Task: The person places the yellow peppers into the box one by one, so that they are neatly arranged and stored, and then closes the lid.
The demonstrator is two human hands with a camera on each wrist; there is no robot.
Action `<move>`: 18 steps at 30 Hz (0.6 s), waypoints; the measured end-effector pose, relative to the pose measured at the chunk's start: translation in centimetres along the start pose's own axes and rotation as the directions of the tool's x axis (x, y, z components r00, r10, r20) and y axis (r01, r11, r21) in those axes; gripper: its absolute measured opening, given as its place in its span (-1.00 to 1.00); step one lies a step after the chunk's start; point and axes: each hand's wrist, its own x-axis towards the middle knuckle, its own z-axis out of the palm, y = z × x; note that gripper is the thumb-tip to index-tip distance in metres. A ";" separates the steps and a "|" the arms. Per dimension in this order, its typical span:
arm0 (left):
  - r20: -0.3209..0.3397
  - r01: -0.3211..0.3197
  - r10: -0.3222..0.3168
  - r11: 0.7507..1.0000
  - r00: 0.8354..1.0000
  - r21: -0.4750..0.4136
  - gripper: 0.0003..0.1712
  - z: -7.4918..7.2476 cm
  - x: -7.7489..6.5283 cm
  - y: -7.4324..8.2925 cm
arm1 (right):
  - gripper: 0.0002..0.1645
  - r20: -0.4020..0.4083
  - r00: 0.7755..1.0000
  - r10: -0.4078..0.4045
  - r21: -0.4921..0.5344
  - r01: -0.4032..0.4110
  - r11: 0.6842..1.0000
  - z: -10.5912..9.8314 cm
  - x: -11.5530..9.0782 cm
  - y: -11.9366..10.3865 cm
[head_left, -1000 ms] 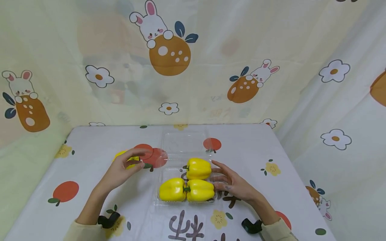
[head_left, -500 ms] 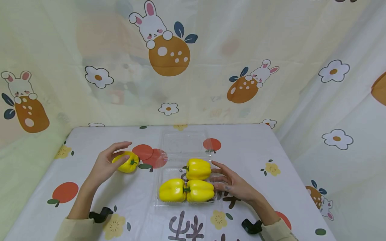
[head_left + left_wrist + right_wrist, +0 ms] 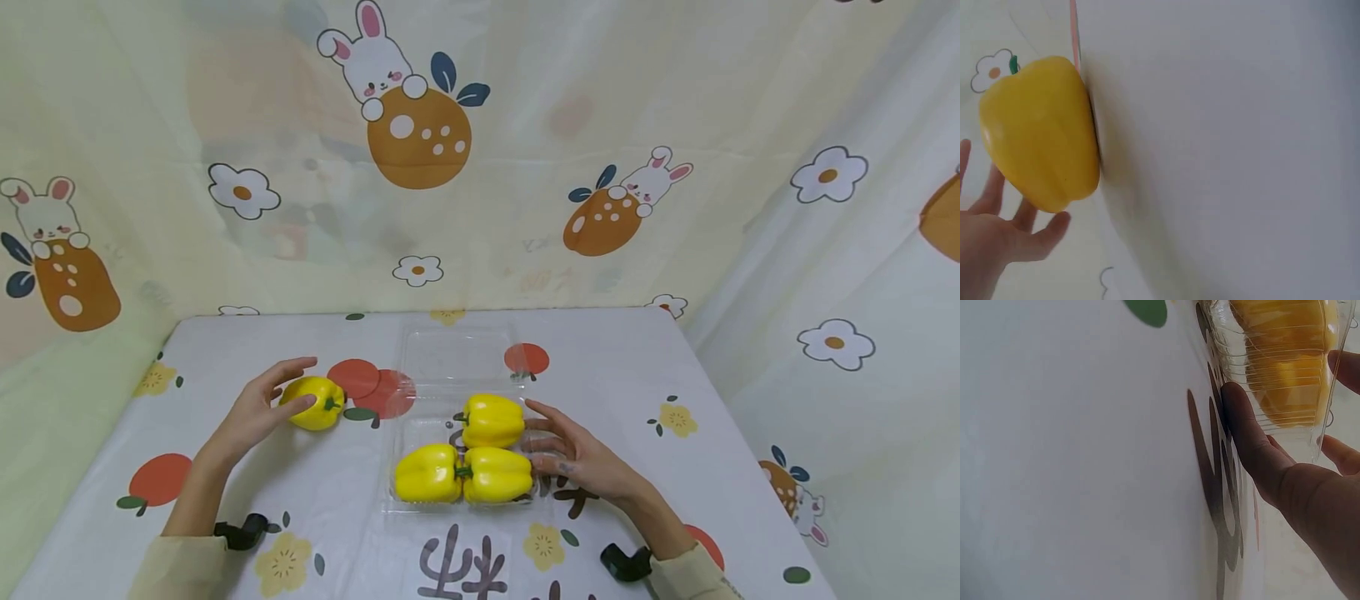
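Observation:
One yellow bell pepper point(image 3: 318, 405) lies on the cloth left of the clear plastic box. My left hand point(image 3: 258, 412) is at its left side, thumb in front and fingers reaching behind. In the left wrist view the fingers are spread near the lower end of the pepper point(image 3: 1044, 134). Three more yellow bell peppers point(image 3: 493, 422) sit in the clear plastic box point(image 3: 420, 429), whose upper left spot holds none. My right hand point(image 3: 581, 454) rests against the box's right side. In the right wrist view its thumb point(image 3: 1241, 412) touches the ribbed wall, fingers near the rim.
The transparent lid point(image 3: 461, 354) is folded back flat behind the box. A patterned cloth point(image 3: 615, 375) covers the table, and a printed curtain point(image 3: 510, 183) hangs behind it. Black wrist devices point(image 3: 626, 564) are on both wrists.
My left hand has moved left from over the loose pepper's front to its left side, uncovering it. The right hand and the peppers in the box stay in place.

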 end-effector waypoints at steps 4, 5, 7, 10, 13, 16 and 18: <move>0.041 0.016 -0.015 1.000 0.999 -0.026 -0.28 -0.3 0.2 -0.8 | -0.02 0.001 1.000 -0.003 0.005 0.003 1.000 0.0 0.0 -0.1; 0.050 0.016 -0.014 0.999 0.999 -0.030 -0.27 -0.3 0.2 -0.9 | -0.02 0.002 1.000 -0.003 0.006 0.003 1.000 0.0 0.0 -0.1; 0.063 0.024 -0.022 0.999 0.998 -0.036 -0.25 -0.3 0.2 -1.1 | -0.01 0.001 1.000 -0.002 0.006 0.002 1.000 0.0 0.0 -0.1; 0.082 0.039 -0.035 0.998 0.996 -0.040 -0.21 -0.3 0.2 -1.2 | -0.02 0.003 1.000 -0.002 0.005 0.002 1.000 -0.1 0.0 0.0; 0.104 0.057 -0.054 0.998 0.993 -0.022 -0.19 -0.3 0.2 -1.3 | -0.02 0.009 1.000 -0.007 0.006 0.007 1.000 -0.1 0.0 0.1; 0.125 0.065 -0.066 0.998 0.990 0.006 -0.18 -0.3 0.1 -1.4 | -0.02 0.012 1.000 -0.016 0.008 0.016 1.000 -0.1 0.0 0.2; 0.134 0.070 -0.073 0.997 0.988 0.026 -0.17 -0.3 0.1 -1.4 | -0.02 0.012 1.000 -0.020 0.011 0.020 1.000 -0.1 -0.1 0.2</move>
